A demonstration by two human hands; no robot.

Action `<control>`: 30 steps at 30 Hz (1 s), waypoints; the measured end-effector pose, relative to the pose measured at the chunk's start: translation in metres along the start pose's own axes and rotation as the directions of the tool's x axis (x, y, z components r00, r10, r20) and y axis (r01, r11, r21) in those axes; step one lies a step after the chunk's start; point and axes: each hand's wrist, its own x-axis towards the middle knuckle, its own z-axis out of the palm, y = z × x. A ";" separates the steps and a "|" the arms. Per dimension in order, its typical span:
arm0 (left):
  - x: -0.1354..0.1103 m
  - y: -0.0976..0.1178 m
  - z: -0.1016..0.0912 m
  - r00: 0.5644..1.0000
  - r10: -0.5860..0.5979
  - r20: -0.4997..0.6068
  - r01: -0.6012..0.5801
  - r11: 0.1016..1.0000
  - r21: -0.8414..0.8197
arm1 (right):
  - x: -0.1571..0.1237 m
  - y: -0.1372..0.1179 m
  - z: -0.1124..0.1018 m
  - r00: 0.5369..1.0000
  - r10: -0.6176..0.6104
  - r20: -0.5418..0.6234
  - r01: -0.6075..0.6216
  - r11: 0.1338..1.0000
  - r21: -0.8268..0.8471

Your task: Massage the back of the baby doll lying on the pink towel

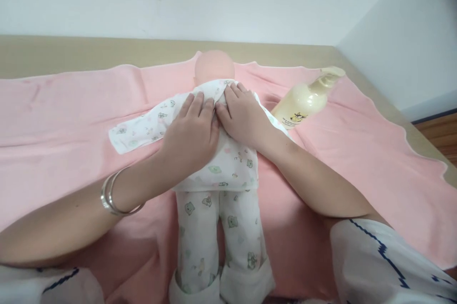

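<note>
A baby doll point(214, 64) lies prone or turned away on a pink blanket, its bald head towards the wall and no face showing. It wears a white printed shirt point(228, 170) and matching trousers point(198, 237) with turned-up cuffs. My left hand point(194, 130) rests flat on the left of the shirt's upper part, fingers stretched towards the head. Beside it, my right hand point(246, 116) lies flat on the upper right, its thumb close to the left fingers. Both palms press on cloth and hide the middle of the shirt. One sleeve point(137, 130) spreads out to the left.
A pale yellow pump bottle point(302, 101) lies tilted on the pink blanket point(64, 118) to the right of the doll. The wooden table edge point(89, 54) runs along the white wall. Two silver bangles point(110, 194) circle my left wrist.
</note>
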 end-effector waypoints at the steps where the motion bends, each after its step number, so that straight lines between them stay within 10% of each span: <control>1: 0.002 -0.001 -0.001 0.999 -0.028 0.021 0.028 1.000 -0.006 | -0.001 0.000 0.000 1.000 -0.006 -0.005 0.006 1.000 -0.005; 11: 0.029 -0.028 0.008 0.997 -0.078 -0.018 0.077 0.994 -0.078 | -0.038 -0.031 -0.002 0.994 -0.088 -0.068 0.078 0.987 -0.140; 30: 0.028 -0.025 0.011 0.989 -0.128 -0.077 0.121 0.989 -0.088 | -0.012 -0.005 0.002 0.998 0.024 -0.066 -0.021 0.998 0.051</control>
